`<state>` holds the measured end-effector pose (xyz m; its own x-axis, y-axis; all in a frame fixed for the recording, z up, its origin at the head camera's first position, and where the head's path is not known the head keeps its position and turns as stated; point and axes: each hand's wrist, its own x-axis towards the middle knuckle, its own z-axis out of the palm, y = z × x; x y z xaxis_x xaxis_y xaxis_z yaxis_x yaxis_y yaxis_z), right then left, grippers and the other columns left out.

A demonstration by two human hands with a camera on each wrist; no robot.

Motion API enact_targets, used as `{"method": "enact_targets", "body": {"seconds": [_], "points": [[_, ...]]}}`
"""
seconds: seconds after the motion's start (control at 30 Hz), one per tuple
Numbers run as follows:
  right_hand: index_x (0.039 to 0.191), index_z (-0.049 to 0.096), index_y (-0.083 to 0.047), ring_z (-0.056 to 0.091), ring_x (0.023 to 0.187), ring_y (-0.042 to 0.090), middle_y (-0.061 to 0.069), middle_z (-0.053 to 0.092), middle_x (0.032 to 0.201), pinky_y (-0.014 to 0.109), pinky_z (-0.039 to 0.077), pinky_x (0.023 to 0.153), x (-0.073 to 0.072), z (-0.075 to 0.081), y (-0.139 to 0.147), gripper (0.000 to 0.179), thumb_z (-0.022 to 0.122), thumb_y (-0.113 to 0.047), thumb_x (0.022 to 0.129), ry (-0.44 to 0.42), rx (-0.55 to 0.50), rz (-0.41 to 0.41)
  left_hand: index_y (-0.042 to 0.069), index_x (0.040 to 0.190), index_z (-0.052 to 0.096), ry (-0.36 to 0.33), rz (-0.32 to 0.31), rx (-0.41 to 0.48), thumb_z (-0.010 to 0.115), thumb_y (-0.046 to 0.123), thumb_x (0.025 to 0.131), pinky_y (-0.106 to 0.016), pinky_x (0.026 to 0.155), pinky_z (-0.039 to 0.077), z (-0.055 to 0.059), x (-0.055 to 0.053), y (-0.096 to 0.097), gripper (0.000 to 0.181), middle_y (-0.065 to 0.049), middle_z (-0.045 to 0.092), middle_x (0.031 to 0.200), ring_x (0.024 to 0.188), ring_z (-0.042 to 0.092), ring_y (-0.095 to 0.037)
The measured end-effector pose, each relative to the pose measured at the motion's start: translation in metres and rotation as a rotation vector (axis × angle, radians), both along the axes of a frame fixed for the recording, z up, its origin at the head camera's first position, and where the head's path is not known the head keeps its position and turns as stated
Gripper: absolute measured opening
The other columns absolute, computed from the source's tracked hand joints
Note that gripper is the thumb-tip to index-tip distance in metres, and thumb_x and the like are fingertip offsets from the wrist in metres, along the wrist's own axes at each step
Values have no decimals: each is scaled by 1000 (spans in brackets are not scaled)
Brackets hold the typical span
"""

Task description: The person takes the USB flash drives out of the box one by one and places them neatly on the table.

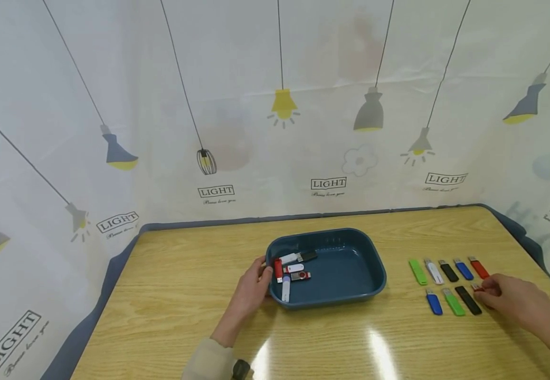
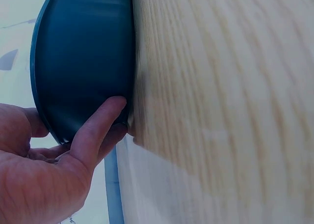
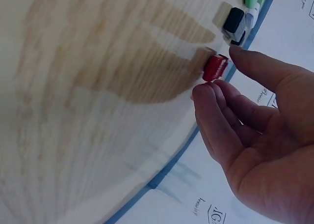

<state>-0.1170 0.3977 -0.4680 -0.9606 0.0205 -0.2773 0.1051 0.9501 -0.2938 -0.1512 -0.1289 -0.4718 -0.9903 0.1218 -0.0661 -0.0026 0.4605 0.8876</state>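
Note:
My left hand holds the left end of a dark blue plastic tray, with the thumb at its rim and fingers against the outer wall. Inside the tray's left part lie several USB sticks, among them a red one and a white one. On the right, my right hand pinches a red USB stick between thumb and fingers, low over the table. That stick is at the right end of the front row, beside a black one; the fingers hide most of it in the head view.
Two rows of USB sticks lie right of the tray. Green, white, black, blue and red form the back row. Blue and green ones lie in front. A lamp-printed cloth borders the table.

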Motion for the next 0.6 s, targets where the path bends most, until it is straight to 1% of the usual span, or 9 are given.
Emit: {"method": "enact_targets", "body": {"seconds": [0.13,0.23,0.4,0.5,0.6], "points": [[109,61,21,65,85,44,25,68,90,53,55,70,0,4,1,52,69,-30,98,41,9,-8,-1,150,48,9,-4,3,46,20,110,-58,111,44,0,0,0,44,-28,57,143,132,56,-40],[109,61,21,66,87,46,28,68,93,54,56,70,-1,10,-1,54,67,-32,101,74,7,6,-1,149,48,15,-6,6,46,19,110,-57,111,43,0,0,0,44,-28,57,143,132,55,-40],[113,63,18,66,90,47,32,67,101,55,56,70,0,28,-16,54,65,-36,102,107,-11,46,-1,149,48,6,-10,10,46,19,110,-57,108,47,1,1,0,44,-28,56,144,131,56,-40],[118,63,17,64,96,51,36,65,109,55,56,68,1,39,-28,59,62,-40,104,151,-12,77,-1,150,47,-4,-12,11,45,19,111,-57,106,48,1,1,0,44,-29,55,145,131,56,-40],[122,64,16,63,98,50,36,65,112,56,55,68,2,49,-42,62,59,-44,105,201,-11,101,-2,150,47,3,-13,3,46,19,111,-57,108,47,1,1,0,44,-29,56,144,132,55,-41]]}}
